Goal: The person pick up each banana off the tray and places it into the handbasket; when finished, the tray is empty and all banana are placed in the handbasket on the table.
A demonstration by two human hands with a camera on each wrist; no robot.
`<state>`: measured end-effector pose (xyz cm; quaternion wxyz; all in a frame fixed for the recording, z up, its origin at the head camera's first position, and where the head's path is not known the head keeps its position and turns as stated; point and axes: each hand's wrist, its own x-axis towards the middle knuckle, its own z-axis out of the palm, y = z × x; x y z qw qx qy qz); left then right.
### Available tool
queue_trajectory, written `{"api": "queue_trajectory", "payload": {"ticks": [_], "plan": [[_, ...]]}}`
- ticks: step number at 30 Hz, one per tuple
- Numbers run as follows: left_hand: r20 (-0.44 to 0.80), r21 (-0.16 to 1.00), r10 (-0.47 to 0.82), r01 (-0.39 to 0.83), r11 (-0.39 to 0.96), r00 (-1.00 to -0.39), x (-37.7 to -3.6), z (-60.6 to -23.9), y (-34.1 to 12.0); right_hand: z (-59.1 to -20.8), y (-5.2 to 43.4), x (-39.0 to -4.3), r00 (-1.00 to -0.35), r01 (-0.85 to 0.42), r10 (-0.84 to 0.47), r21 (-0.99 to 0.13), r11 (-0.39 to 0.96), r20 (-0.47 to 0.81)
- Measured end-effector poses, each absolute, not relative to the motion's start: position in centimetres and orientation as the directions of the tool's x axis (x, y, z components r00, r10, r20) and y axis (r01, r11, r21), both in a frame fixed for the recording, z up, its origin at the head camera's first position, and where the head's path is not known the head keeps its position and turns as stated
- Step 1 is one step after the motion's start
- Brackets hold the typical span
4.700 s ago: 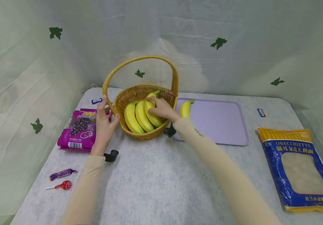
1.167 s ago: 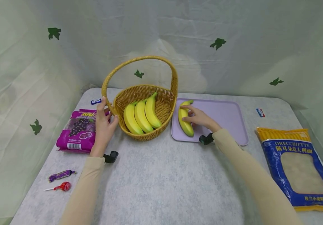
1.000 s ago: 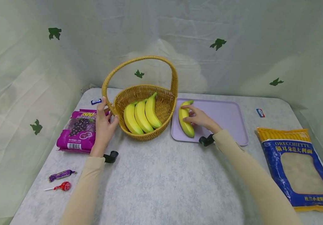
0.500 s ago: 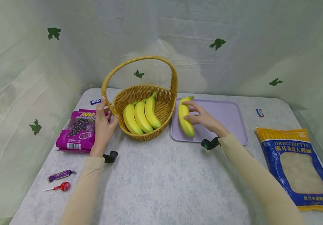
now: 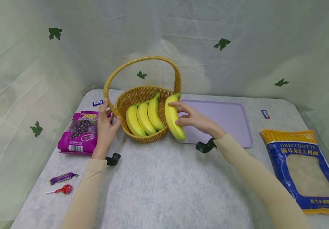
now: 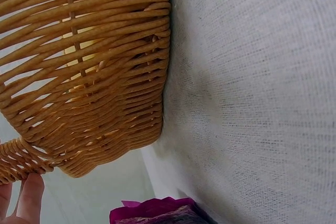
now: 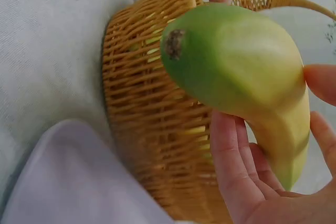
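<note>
My right hand (image 5: pixel 191 119) grips a yellow banana (image 5: pixel 174 117) lifted in the air, just right of the wicker basket (image 5: pixel 141 93) and over the left edge of the lilac tray (image 5: pixel 224 119). In the right wrist view the banana (image 7: pixel 247 77) fills the middle, its green tip toward the camera and my fingers (image 7: pixel 239 177) curled under it. Three bananas (image 5: pixel 142 117) lie side by side in the basket. My left hand (image 5: pixel 106 122) holds the basket where its handle meets the left rim; a fingertip (image 6: pixel 29 198) shows beside the weave (image 6: pixel 89 72).
A purple grape candy bag (image 5: pixel 79 132) lies left of the basket. A wrapped candy (image 5: pixel 62 177) and a red lollipop (image 5: pixel 64 189) sit near the front left. A blue and yellow pasta bag (image 5: pixel 304 170) lies at the right. Green fabric walls enclose the table.
My right hand has lifted the banana off the lilac tray and carried it left toward the basket. The left hand has stayed on the basket.
</note>
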<state>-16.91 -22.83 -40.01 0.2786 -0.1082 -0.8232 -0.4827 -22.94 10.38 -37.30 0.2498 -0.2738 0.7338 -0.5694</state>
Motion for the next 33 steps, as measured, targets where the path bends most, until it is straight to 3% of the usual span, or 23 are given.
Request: {"api": "queue_trajectory", "payload": {"ticks": [5, 14, 26, 33], "plan": [[0.546, 0.745, -0.093, 0.432, 0.508, -0.833, -16.5, -39.7, -22.7, -36.7, 8.5, -23.6, -0.708, -0.144, -0.706, -0.969, 0.199, -0.039], [0.551, 0.744, -0.095, 0.437, 0.506, -0.829, -17.5, -41.3, -23.7, -36.4, 6.0, -25.6, -0.733, -0.089, -0.678, -0.981, 0.175, -0.054], [0.575, 0.728, -0.084, 0.461, 0.508, -0.814, -17.6, -41.4, -23.8, -36.5, 4.0, -27.6, -0.805, -0.216, -0.590, -0.900, 0.379, -0.056], [0.572, 0.726, -0.083, 0.457, 0.514, -0.816, -17.6, -41.3, -23.8, -36.5, 3.3, -27.7, -0.836, -0.293, -0.540, -0.754, 0.588, -0.095]]}}
